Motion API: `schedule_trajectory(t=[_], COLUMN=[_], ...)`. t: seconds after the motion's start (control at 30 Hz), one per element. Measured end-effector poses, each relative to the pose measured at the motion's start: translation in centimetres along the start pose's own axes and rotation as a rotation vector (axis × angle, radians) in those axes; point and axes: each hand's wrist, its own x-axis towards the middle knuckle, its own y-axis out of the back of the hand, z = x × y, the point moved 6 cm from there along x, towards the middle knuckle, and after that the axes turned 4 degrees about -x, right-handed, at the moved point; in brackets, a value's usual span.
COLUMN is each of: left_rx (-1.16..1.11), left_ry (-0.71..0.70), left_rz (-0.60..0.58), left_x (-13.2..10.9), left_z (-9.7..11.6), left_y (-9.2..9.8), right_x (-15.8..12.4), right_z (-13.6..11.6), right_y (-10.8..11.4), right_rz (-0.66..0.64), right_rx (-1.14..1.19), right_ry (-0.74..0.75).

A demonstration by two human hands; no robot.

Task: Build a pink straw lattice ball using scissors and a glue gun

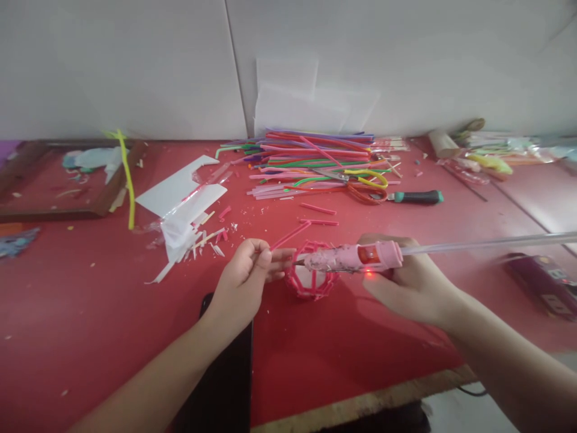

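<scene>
My left hand [246,273] pinches a thin pink straw [291,234] between thumb and fingertips; the straw angles up to the right and bends near its far end. A pink hot glue gun [347,257] lies in my right hand [410,285], its nozzle pointing left towards my left fingers. A red light glows on its underside, and a long clear glue stick [491,242] runs out of its back. Beneath the nozzle stands a small round frame [313,294] of pink straw pieces with a white base inside. The gun partly hides it.
Behind lie two cut pink pieces [319,222], a pile of coloured straws [311,157], scissors [367,180] and a cutter [415,197]. White scraps [180,231] and a wooden frame [54,213] are left. A black phone-like slab [225,373] lies under my left forearm; a dark box [545,282] is right.
</scene>
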Motion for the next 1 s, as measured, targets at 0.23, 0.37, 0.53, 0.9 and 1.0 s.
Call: schedule_trajectory(t=[0.23,0.37,0.53,0.9,1.0], left_rx=[-0.013,-0.012,0.008,0.019,0.038], left_ry=[0.009,0.006,0.020,-0.032,-0.069], left_rz=[0.015,0.025,0.033,0.019,0.024], left_x=[0.1,0.1,-0.1,0.2,0.1], left_z=[-0.2,-0.1,-0.1,-0.2,-0.1], left_y=[0.0,0.1,0.2,0.2,0.1], right_x=[0.2,0.1,-0.1,-1.8,-2.4], right_z=[0.0,-0.4,-2.1,4.1,8.3], right_y=[0.0,0.2,1.1,3.5,3.8], right_rz=[-0.020,-0.038,-0.042,0.197,0.259], right_rx=[-0.010,-0.026,-0.159,-0.436,-0.536], right_ry=[-0.024,-0.011,0.045,0.174,0.151])
